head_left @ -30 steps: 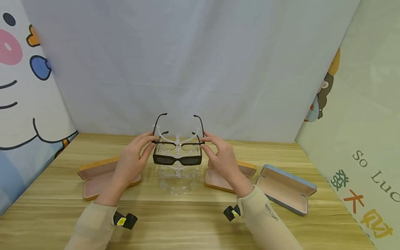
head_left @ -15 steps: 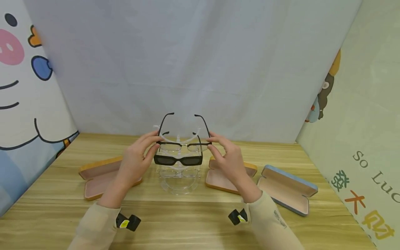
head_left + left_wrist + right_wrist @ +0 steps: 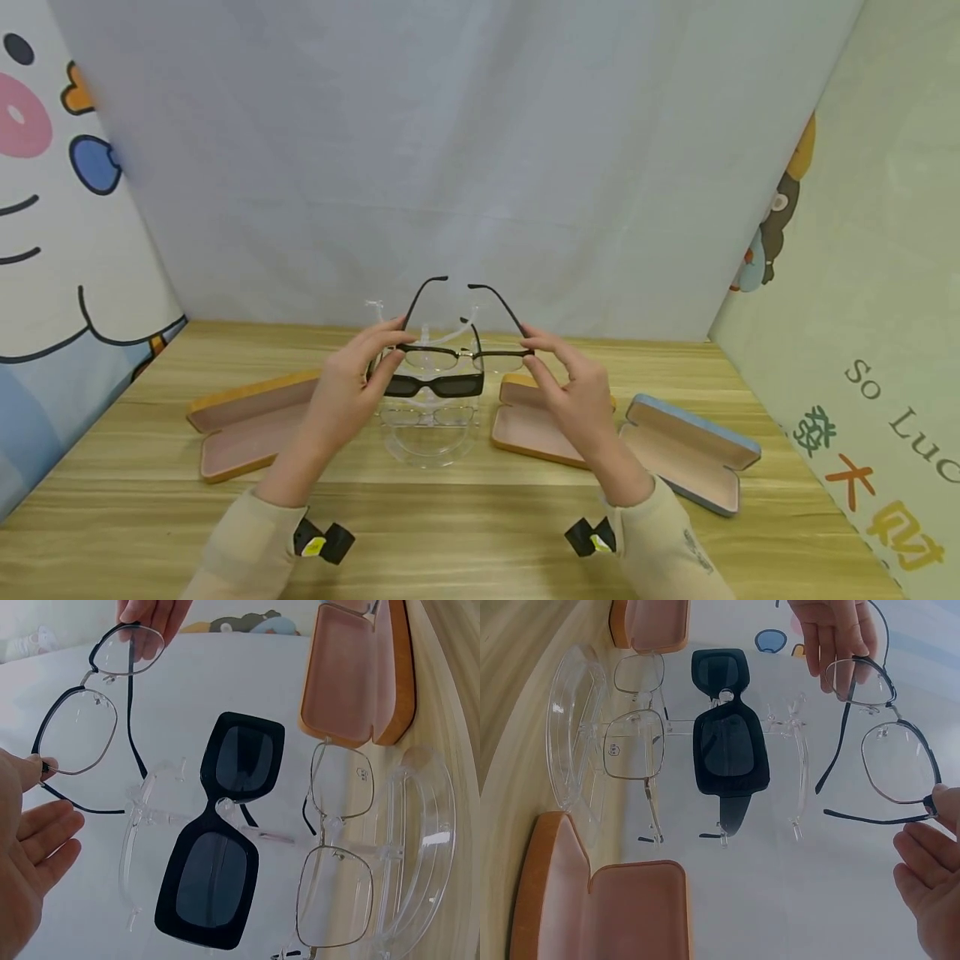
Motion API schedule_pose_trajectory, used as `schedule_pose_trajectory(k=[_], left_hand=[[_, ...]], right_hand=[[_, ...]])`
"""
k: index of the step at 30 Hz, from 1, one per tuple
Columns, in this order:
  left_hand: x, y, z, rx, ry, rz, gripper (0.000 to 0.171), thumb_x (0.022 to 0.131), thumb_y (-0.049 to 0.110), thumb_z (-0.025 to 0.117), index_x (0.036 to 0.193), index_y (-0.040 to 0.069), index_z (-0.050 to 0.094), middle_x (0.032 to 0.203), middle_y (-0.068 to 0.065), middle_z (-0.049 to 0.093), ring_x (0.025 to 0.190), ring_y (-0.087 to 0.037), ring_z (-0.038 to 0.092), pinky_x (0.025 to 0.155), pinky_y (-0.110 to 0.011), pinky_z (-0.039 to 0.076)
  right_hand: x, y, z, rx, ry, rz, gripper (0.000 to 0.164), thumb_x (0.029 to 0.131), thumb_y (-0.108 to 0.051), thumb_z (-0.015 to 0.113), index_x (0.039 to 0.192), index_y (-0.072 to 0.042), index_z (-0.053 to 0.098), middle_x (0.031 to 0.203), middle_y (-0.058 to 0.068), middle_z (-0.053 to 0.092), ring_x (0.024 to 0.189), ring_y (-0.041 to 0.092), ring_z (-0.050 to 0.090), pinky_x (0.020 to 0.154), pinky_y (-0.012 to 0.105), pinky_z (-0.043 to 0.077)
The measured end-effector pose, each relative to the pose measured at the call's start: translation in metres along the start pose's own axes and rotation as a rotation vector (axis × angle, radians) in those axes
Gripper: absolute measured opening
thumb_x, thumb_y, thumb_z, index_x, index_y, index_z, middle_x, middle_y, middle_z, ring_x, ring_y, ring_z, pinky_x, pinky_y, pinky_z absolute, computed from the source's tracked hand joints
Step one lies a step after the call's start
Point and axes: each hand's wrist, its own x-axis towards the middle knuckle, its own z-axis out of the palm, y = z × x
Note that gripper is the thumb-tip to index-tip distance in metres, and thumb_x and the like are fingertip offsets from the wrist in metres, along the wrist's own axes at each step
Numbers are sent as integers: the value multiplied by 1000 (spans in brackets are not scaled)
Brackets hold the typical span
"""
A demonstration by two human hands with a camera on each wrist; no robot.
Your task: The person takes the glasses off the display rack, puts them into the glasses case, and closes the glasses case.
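Both hands hold a pair of black half-rim eyeglasses [image 3: 466,357] with temples unfolded and pointing away. My left hand [image 3: 351,385] pinches the left hinge corner between thumb and fingers. At the opposite corner my right hand [image 3: 572,387] pinches in the same way. Below and behind the eyeglasses stands a clear acrylic display stand [image 3: 804,780]. Its top arm is bare in the right wrist view. Thick black sunglasses [image 3: 217,879] sit on the middle tier. Thin metal-rimmed eyeglasses [image 3: 334,896] rest on the tier beneath.
An open orange glasses case [image 3: 238,446] lies left of the stand, and another orange case [image 3: 531,433] lies to its right, partly behind my right hand. Farther right is an open blue case [image 3: 686,462]. A pale cloth backdrop [image 3: 450,167] rises behind the wooden table [image 3: 450,533].
The half-rim eyeglasses have come off the stand's top arm and shifted right and slightly nearer, held by both hands. The sunglasses and lower eyeglasses stay in place.
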Motion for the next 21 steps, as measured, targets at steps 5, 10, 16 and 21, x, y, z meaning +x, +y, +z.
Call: schedule_pose_trajectory(k=[5, 10, 16, 21], left_hand=[[-1, 6, 5, -34, -20, 2, 23, 90, 7, 56, 112, 8, 62, 128, -11, 53, 99, -22, 60, 74, -32, 52], [-3, 11, 11, -49, -34, 7, 22, 90, 9, 55, 112, 8, 62, 129, -12, 53, 120, -26, 49, 91, -41, 46], [-3, 15, 18, -56, -24, 28, 22, 89, 8, 57, 111, 10, 63, 128, -11, 54, 115, -23, 53, 80, -34, 51], [-6, 18, 23, -84, -32, 10, 22, 90, 10, 56, 111, 12, 62, 130, -7, 53, 100, -17, 60, 59, -22, 45]], right_hand=[[-5, 3, -5, 51, 46, -26, 20, 84, -2, 62, 103, -5, 66, 115, 11, 63, 105, 21, 60, 85, 17, 46], [-10, 4, -12, 94, 52, -25, 21, 83, 3, 61, 103, -3, 65, 113, 14, 63, 108, 20, 58, 95, 23, 43], [-17, 3, -19, 107, 56, -12, 22, 83, 5, 60, 103, -2, 65, 113, 17, 63, 109, 19, 58, 89, 20, 46], [-24, 5, -22, 158, 61, 0, 24, 83, 8, 58, 105, 0, 64, 113, 19, 62, 109, 14, 58, 41, 11, 41]])
